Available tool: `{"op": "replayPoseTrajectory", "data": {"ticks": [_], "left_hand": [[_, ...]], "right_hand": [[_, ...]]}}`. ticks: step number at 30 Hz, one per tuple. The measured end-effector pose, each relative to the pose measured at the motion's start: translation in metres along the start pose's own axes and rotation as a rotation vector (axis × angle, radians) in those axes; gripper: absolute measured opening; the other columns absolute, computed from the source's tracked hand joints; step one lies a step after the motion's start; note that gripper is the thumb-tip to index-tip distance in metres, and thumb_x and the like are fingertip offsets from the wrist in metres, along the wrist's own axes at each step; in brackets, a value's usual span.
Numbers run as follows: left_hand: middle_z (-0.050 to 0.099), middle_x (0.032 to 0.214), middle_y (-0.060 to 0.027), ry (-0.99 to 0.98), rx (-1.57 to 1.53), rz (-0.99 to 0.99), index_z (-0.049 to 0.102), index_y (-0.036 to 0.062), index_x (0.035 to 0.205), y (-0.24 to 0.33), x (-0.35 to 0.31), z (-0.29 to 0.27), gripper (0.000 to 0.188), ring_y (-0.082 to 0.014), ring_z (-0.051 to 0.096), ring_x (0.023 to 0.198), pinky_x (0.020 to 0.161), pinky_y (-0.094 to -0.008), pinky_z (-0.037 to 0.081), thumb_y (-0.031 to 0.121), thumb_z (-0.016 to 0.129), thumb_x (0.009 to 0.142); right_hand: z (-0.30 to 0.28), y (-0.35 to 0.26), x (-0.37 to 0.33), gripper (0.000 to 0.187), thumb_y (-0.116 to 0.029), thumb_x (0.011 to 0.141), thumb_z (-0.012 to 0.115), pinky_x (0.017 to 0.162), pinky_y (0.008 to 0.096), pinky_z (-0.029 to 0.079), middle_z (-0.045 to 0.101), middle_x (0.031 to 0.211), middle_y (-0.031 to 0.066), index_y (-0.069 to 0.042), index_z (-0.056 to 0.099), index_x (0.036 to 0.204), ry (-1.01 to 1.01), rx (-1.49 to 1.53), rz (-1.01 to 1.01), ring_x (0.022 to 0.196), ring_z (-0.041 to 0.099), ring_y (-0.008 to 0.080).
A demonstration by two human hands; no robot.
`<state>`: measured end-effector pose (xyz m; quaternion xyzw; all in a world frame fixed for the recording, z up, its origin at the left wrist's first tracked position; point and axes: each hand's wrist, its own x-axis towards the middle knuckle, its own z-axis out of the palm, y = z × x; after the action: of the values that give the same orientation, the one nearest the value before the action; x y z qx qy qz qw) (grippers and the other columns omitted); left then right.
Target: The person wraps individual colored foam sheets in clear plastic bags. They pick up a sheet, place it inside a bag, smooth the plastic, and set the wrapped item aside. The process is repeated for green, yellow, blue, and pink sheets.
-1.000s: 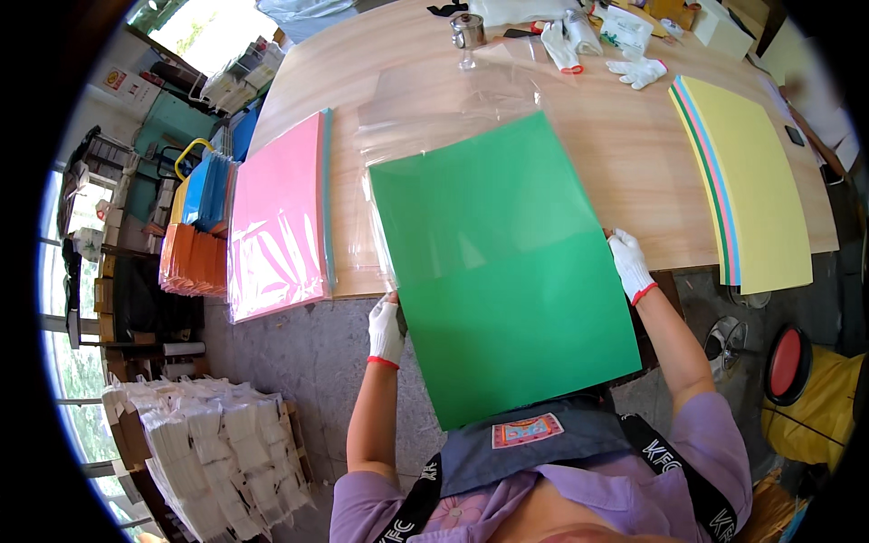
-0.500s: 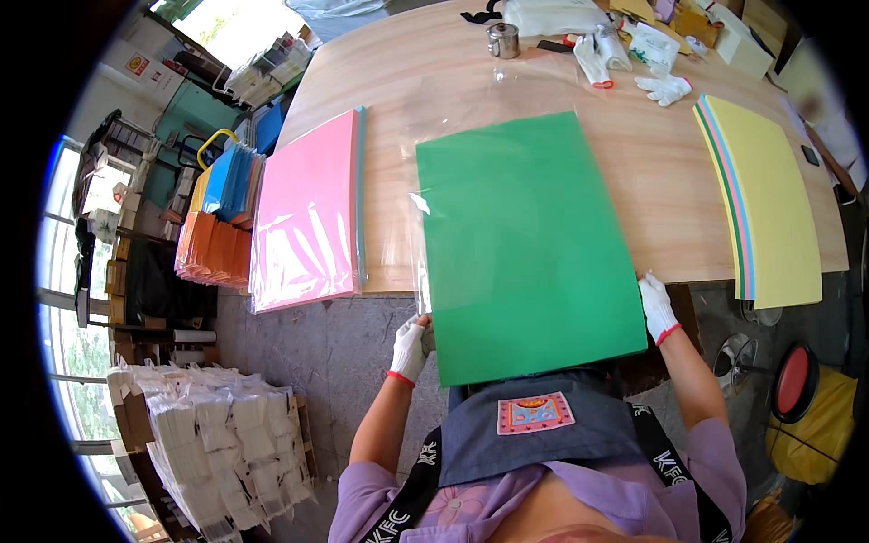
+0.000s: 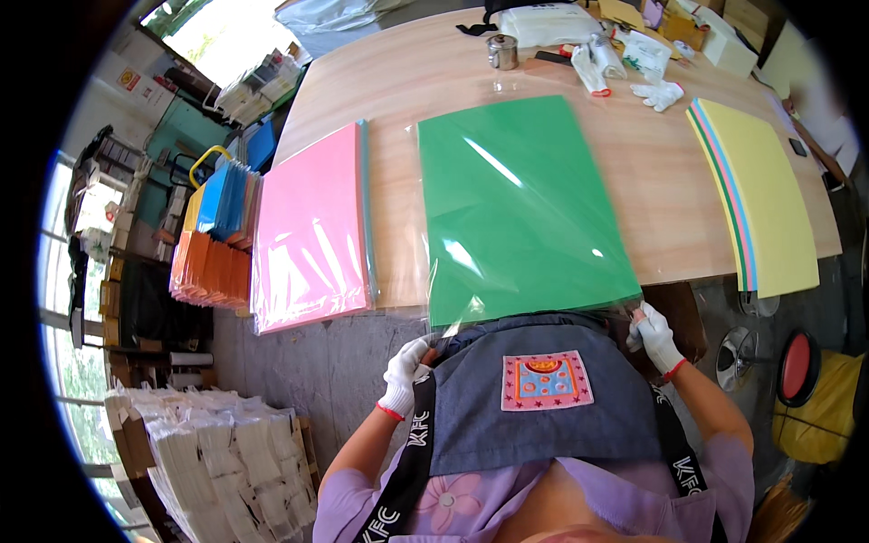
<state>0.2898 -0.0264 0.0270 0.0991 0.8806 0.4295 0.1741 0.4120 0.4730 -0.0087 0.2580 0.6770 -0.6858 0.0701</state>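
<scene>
A large green sheet of card (image 3: 525, 208) lies on the wooden table in front of me, covered by a clear plastic sleeve (image 3: 471, 312) with bright glare streaks. Loose film of the sleeve reaches past the card's near edge, close to my apron. My left hand (image 3: 407, 373), in a white glove with bare fingertips, is closed on the film by the near left corner. At the near right corner, my right hand (image 3: 655, 338), gloved alike, pinches the sleeve's edge. How many sheets lie inside cannot be told.
Pink card in glossy film (image 3: 312, 226) lies left of the sleeve. A fanned stack of yellow, pink, blue and green card (image 3: 760, 195) overhangs the table's right side. A metal cup (image 3: 502, 52) and spare white gloves (image 3: 659, 95) lie farther back. White bundles (image 3: 217, 462) stand lower left.
The green card has moved away from me, deeper under the film, and its near edge is farther from my body. My left hand has moved slightly nearer; my right hand has also lowered.
</scene>
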Motion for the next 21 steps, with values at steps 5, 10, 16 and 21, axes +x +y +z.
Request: {"op": "replayPoseTrajectory", "data": {"ticks": [5,10,16,21], "left_hand": [[0.072,0.109,-0.0098,-0.046,-0.102,0.058,0.07,0.0036,0.117,0.01,0.041,0.016,0.022,-0.0208,0.068,0.1,0.089,-0.0326,0.053,0.013,0.066,0.097],[0.073,0.101,-0.0056,-0.09,-0.736,-0.285,0.07,-0.0013,0.117,-0.037,0.043,0.041,0.029,-0.0136,0.068,0.092,0.085,-0.0288,0.054,0.022,0.062,0.101],[0.072,0.089,-0.0067,-0.059,-0.598,-0.557,0.071,-0.0012,0.109,-0.042,0.023,0.062,0.028,-0.015,0.068,0.074,0.07,-0.0286,0.057,0.024,0.064,0.099],[0.071,0.086,-0.006,0.011,-0.482,-0.534,0.071,-0.0014,0.104,-0.031,0.024,0.054,0.024,-0.0149,0.068,0.069,0.067,-0.028,0.057,0.021,0.065,0.099]], "right_hand": [[-0.017,-0.036,0.029,0.022,-0.026,0.107,0.05,0.06,0.0315,0.056,0.064,0.081,0.007,-0.005,0.055,0.108,0.056,0.131,-0.094,0.066,0.066,0.0181],[-0.055,-0.03,0.057,0.027,-0.03,0.106,0.053,0.062,0.0342,0.06,0.07,0.086,0.0108,-0.004,0.055,0.111,0.159,0.228,0.017,0.07,0.071,0.0224],[-0.062,-0.007,0.054,0.026,-0.032,0.097,0.066,0.06,0.0413,0.054,0.069,0.082,0.0087,-0.008,0.058,0.099,0.345,-0.693,-0.055,0.066,0.069,0.0261],[0.029,-0.057,0.048,0.03,-0.033,0.085,0.076,0.066,0.0429,0.052,0.065,0.084,0.0076,-0.011,0.058,0.095,0.088,-0.961,-0.709,0.076,0.068,0.0285]]}}
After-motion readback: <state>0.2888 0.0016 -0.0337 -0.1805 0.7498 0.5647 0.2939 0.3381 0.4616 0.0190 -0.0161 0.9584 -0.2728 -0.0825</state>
